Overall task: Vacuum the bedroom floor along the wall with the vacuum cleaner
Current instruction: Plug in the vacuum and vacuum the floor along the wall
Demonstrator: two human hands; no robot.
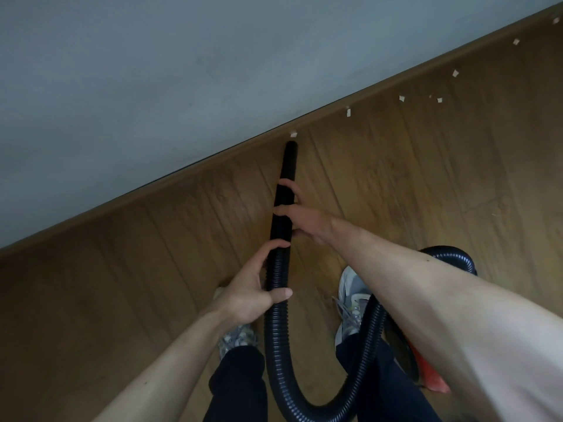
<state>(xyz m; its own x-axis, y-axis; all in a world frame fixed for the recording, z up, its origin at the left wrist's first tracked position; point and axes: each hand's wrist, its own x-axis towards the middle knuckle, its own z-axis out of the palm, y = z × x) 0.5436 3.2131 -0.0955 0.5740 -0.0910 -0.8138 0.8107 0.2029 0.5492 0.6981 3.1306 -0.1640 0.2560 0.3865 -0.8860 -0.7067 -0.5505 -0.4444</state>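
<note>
Two hands share the black corrugated plastic vacuum hose (274,324). My left hand (259,287) wraps its ribbed length. My right hand (300,217), farther forward and nearer the tip, curls round the smooth tapered black nozzle tube (288,166). The tube's long axis runs from 6 to 12 o'clock, and its mouth stops just short of the brown wooden skirting board (182,178). At 12 o'clock, just beyond the mouth, lies the nearest small pale paper scrap (293,134). More pale scraps (402,98) trail toward 2 o'clock over the glossy wood-grain laminate floor (122,284), so I judge the sweep heads that way.
</note>
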